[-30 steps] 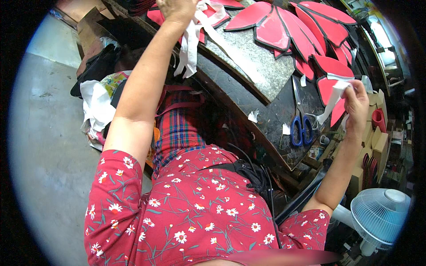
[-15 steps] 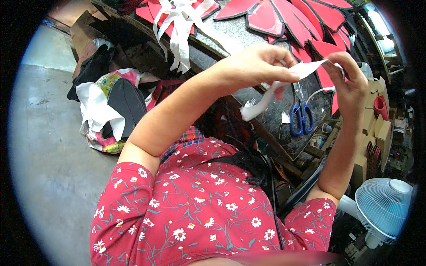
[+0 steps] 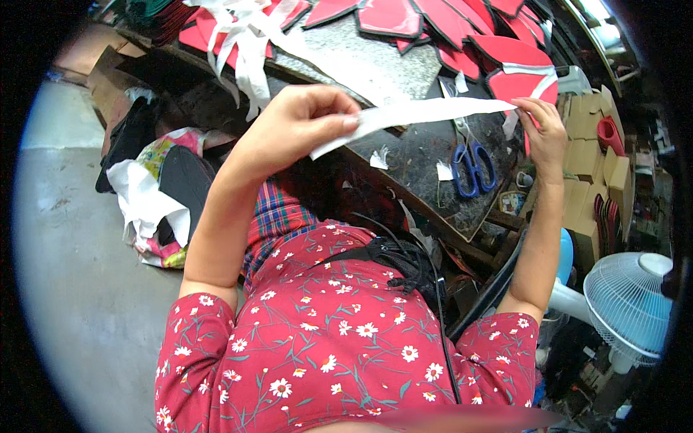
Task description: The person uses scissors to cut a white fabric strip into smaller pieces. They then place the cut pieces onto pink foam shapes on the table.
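A white fabric strip [image 3: 433, 112] is stretched between my two hands, above the dark worktop. My left hand [image 3: 299, 123] pinches it toward its left end, with a short piece hanging past the thumb. At the other end, my right hand [image 3: 541, 126] grips the strip between thumb and fingers. Blue-handled scissors [image 3: 473, 169] lie on the worktop beneath the strip, blades pointing away. Beyond my right hand lies a red panel with black edging [image 3: 520, 83], with a white strip across it.
Several red black-edged panels [image 3: 390, 18] cover the far worktop. More white strips [image 3: 249, 54] hang over its edge at left. A bag with white cloth [image 3: 144, 198] stands on the floor at left. A fan [image 3: 628, 307] and cardboard boxes [image 3: 585, 173] are at right.
My left hand has moved left along the strip, away from my right hand. The strip was bent and slack; now it is drawn out nearly straight. The view has shifted slightly.
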Demonstrator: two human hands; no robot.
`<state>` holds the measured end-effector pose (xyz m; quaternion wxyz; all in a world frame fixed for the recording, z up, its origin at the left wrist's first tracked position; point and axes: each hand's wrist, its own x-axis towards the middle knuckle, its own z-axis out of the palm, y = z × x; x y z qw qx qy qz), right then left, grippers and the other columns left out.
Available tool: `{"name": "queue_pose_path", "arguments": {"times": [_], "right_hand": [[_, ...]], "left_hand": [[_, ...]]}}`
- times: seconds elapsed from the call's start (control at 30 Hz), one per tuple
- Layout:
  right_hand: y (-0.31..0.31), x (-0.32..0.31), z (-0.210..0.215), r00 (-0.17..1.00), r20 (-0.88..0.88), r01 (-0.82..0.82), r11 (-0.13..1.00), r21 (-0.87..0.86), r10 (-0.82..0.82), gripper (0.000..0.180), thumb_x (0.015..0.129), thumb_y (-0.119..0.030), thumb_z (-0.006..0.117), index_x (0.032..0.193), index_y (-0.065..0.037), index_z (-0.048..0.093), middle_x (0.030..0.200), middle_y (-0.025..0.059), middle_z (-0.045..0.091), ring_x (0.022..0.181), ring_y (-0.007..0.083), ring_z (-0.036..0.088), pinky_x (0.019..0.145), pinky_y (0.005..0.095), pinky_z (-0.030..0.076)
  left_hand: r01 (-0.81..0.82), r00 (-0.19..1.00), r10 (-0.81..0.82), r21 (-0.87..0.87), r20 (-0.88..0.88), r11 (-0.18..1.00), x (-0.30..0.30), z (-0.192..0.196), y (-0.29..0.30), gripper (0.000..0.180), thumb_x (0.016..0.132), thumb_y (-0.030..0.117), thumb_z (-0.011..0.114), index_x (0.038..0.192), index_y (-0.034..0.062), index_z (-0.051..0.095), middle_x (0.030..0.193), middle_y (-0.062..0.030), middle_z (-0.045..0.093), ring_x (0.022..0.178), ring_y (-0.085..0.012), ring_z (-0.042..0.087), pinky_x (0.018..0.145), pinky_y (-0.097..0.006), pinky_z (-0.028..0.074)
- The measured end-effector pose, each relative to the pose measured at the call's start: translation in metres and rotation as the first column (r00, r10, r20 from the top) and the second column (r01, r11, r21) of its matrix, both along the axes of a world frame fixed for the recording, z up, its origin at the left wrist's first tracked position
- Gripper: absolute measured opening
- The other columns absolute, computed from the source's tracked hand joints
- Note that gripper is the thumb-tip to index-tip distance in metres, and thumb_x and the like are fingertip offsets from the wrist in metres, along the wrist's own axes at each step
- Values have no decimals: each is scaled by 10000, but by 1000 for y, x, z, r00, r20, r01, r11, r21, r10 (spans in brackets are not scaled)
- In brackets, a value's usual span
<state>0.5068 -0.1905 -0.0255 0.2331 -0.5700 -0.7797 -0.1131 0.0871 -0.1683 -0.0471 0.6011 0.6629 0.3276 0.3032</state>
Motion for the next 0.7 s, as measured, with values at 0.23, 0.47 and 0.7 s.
{"name": "queue_pose_path", "arguments": {"times": [0.23, 0.47, 0.7], "right_hand": [[-7, -23, -6, 967, -47, 248, 968, -33, -249, 214, 856, -111, 691, 1068, -122, 717, 1048, 69, 700, 1008, 261, 637, 884, 377, 498], [-30, -128, 11, 885, -292, -395, 917, -58, 362, 524, 711, -144, 840, 1188, -86, 632, 1152, 119, 671, 1072, 303, 636, 908, 403, 520], [-31, -161, -7, 729, -373, -585, 805, 96, 574, 402, 707, 76, 704, 1081, -58, 642, 983, 133, 713, 864, 309, 708, 745, 379, 584]], "left_hand": [[15, 997, -25, -151, -68, 988, 4, 5, -24, 177, 940, 157, 664, 984, -15, 672, 774, 36, 619, 700, -11, 528, 599, -195, 428], [42, 999, -39, -101, 30, 994, 28, 18, -32, 198, 940, 187, 667, 947, -11, 679, 740, 8, 629, 691, -36, 552, 602, -226, 457], [115, 983, -81, -215, 163, 970, 33, 24, -38, 249, 965, 240, 648, 880, 7, 628, 683, 37, 576, 637, -29, 509, 553, -226, 418]]}}
